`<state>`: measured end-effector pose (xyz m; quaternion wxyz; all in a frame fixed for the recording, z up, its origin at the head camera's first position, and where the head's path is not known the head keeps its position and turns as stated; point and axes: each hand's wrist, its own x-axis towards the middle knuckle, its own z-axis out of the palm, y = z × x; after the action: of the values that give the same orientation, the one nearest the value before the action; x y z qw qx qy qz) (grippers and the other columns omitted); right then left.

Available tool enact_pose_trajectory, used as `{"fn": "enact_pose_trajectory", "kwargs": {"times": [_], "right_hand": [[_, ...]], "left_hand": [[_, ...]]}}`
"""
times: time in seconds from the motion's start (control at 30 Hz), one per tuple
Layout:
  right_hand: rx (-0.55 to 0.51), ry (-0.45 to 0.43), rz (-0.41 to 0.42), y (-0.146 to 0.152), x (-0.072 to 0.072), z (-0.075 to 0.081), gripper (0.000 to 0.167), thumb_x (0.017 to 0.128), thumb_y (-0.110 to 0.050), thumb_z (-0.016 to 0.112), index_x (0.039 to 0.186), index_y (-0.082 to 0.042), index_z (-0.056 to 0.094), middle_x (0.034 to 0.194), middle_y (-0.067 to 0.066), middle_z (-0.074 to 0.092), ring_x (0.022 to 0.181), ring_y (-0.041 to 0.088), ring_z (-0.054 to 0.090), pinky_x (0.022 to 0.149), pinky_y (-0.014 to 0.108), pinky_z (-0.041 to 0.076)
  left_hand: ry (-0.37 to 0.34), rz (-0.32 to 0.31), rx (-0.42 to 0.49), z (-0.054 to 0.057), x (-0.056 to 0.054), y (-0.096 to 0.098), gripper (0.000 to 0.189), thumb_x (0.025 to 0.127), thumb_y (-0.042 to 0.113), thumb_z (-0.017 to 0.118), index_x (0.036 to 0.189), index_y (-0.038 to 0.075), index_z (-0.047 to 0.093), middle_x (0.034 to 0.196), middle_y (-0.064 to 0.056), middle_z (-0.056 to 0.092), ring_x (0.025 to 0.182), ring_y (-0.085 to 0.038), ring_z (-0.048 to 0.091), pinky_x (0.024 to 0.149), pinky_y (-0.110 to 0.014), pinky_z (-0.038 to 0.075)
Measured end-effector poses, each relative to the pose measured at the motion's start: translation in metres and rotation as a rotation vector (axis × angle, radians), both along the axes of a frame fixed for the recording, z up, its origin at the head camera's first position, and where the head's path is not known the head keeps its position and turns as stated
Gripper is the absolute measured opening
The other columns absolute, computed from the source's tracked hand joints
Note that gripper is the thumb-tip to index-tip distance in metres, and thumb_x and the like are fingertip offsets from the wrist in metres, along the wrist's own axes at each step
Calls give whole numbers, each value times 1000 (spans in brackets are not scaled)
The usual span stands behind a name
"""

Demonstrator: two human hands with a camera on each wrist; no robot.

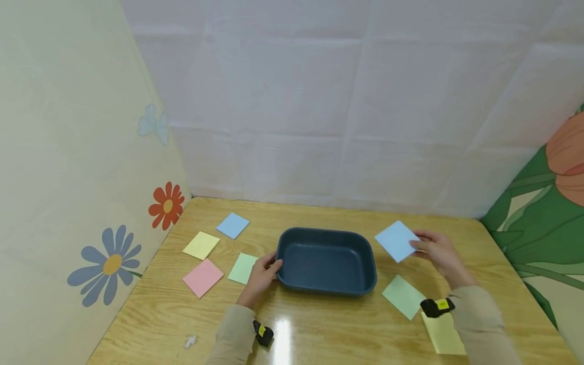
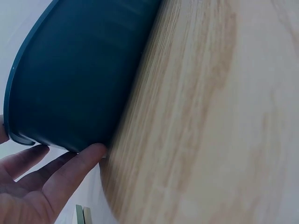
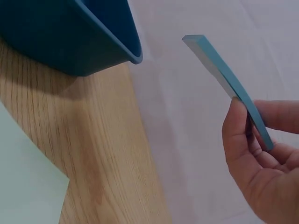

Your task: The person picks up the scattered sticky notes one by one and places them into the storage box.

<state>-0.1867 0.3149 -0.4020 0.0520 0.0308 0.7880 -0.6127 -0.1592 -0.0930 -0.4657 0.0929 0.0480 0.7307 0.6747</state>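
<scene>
A dark blue plastic bin with rounded corners stands in the middle of the table, its inside bare. My left hand grips its left end, thumb at the rim and fingers against the outer wall. To the right of the bin, my right hand pinches a light blue sticky note pad by one corner. The pad's thickness shows edge-on in the right wrist view, where the pad is raised and slightly bent between thumb and fingers.
Left of the bin lie blue, yellow, pink and green sticky note pads. On the right are a green pad and a yellow pad, partly under the right forearm. Cloth-covered walls border the table.
</scene>
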Motion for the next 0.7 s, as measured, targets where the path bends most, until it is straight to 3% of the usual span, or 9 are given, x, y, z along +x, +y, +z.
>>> {"fn": "enact_pose_trajectory", "kwargs": {"times": [0.7], "right_hand": [[-59, 13, 59, -24, -7, 1, 46, 88, 5, 50, 122, 27, 28, 87, -6, 57, 75, 5, 57, 69, 28, 53]], "left_hand": [[1, 7, -5, 1, 2, 1, 42, 96, 8, 44, 132, -12, 37, 121, -33, 45, 104, -42, 51, 71, -40, 54]]}}
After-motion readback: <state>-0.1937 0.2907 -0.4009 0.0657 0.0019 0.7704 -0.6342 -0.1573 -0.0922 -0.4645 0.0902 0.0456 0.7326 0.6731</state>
